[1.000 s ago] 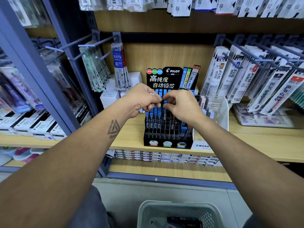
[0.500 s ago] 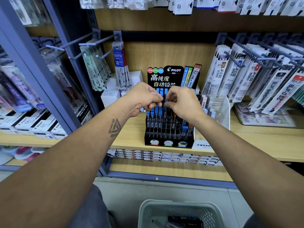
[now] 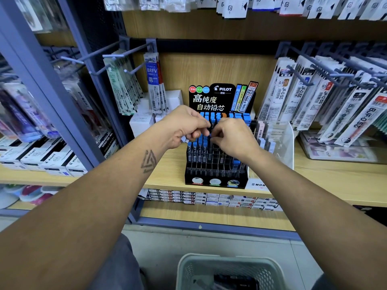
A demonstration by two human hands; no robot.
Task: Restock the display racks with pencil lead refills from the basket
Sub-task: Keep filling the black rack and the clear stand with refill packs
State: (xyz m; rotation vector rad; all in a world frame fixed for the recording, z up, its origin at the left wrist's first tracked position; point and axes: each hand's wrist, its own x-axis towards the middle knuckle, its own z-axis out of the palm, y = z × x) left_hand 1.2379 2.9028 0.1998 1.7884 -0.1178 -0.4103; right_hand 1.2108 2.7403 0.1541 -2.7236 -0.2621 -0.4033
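A black Pilot display rack [image 3: 215,176] stands on the wooden shelf, its slots partly filled with blue-capped lead refill tubes [image 3: 200,144]. Both hands meet over its upper rows. My left hand [image 3: 182,126] has its fingers curled round a few refill tubes, and a pale end pokes out under the palm. My right hand [image 3: 234,139] pinches one blue-capped tube [image 3: 212,122] between thumb and fingertips, just right of the left hand. The pale mesh basket [image 3: 230,266] sits on the floor below, with dark packs inside.
A clear acrylic holder [image 3: 280,141] with more refills stands right of the rack. Pen refill packs hang on metal hooks at the left [image 3: 123,88] and right [image 3: 326,97]. White boxes [image 3: 144,120] sit behind the rack. Boxed stock lines the lower shelf [image 3: 211,199].
Both hands stay together over the rack. The right hand has dipped slightly toward the slots; the left has barely shifted.
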